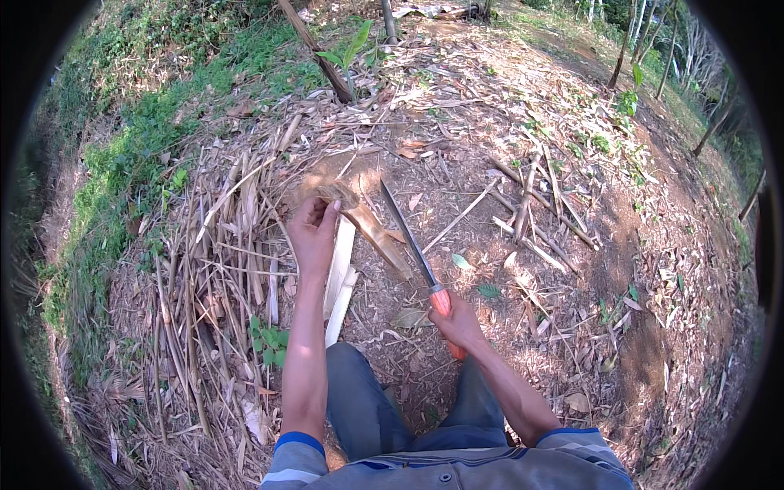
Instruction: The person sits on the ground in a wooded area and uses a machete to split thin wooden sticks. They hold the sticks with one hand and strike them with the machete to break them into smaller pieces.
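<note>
My right hand (459,321) is wrapped round the orange handle of a machete (411,239). Its dark blade points away from me and slightly left. Ahead and to the left, my left hand (314,234) has its fingers and thumb drawn together on a tuft of tan fibre (336,193), which is partly blurred. Just right of that hand, a brown length of wood (378,238) slants down toward the blade; whether it joins the fibre I cannot tell. Below the left hand, two pale split wood strips (340,269) lie lengthwise on the ground, partly behind my forearm.
Dry stalks (196,318) are heaped along the left. Several crossed sticks (535,204) lie at the right. A thin leaning trunk (317,53) and a leafy seedling (349,51) stand ahead. Green undergrowth (139,155) borders the far left. My knees (359,392) are close below the strips.
</note>
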Demonstrator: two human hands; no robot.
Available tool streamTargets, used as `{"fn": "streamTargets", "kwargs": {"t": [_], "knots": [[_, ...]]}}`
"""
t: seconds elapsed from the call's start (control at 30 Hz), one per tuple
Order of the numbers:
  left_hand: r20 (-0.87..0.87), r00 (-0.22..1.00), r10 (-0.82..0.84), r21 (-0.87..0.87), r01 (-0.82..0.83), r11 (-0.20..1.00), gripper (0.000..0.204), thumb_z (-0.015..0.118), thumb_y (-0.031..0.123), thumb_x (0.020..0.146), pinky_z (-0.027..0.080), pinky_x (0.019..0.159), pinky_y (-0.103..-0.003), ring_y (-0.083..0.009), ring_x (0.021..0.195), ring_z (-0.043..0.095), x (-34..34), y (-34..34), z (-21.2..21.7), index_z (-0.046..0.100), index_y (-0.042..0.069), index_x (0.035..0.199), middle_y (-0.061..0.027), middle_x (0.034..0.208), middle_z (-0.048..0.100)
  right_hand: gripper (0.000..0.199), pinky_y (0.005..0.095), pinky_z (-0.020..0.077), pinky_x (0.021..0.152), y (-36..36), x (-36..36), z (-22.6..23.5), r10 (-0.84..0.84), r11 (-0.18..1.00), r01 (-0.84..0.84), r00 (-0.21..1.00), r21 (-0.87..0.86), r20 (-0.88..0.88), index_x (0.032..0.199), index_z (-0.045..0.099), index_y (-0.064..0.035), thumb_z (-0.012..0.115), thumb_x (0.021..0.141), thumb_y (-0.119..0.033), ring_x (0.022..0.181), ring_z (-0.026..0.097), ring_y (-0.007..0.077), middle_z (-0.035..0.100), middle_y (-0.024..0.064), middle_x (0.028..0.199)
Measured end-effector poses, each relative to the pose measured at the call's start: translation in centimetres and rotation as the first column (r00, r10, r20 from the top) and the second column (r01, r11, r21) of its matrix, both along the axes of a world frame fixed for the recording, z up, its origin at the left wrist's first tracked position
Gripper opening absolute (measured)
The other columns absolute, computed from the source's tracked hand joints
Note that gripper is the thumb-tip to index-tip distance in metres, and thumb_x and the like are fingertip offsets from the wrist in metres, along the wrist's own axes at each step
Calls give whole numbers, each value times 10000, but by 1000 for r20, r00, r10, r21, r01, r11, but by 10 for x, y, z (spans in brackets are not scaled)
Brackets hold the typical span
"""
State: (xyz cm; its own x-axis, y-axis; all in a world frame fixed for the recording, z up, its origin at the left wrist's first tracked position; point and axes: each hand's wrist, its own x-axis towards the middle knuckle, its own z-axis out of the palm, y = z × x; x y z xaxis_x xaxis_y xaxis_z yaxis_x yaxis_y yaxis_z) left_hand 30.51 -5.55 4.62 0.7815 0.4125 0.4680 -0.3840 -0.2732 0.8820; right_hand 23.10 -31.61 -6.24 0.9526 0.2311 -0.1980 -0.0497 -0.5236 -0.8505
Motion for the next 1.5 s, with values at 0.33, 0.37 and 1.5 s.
{"fn": "streamTargets", "kwargs": {"t": [0.33, 0.37, 1.5], "knots": [[-9, 1000, 25, 3, -25, 1000, 132, 685, 29, 808, 471, 634, -233, -91, 689, 585, 9, -39, 1, 642, -38, 912, -71, 782, 655, 304, 412, 491, 548, 38, 14, 170, -101, 955, -52, 867, 291, 488, 995, 525, 5, 615, 789, -201, 602, 649, 347, 612, 198, 648], [-45, 999, 17, 25, -16, 1000, 132, 686, 29, 808, 469, 628, -234, -92, 688, 585, 14, -39, 1, 642, -37, 914, -75, 781, 654, 280, 449, 499, 578, 39, 29, 142, -53, 989, -21, 877, 148, 477, 961, 521, 2, 610, 774, -186, 637, 644, 388, 615, 220, 666], [191, 981, 17, 212, -58, 976, 159, 638, -8, 816, 496, 650, -256, -142, 724, 619, -16, -83, 26, 637, 10, 975, -80, 868, 630, 304, 283, 468, 463, -10, 12, 142, 191, 824, -101, 976, 557, -105, 1019, 520, 7, 639, 794, -160, 510, 564, 122, 574, 74, 691]]}}
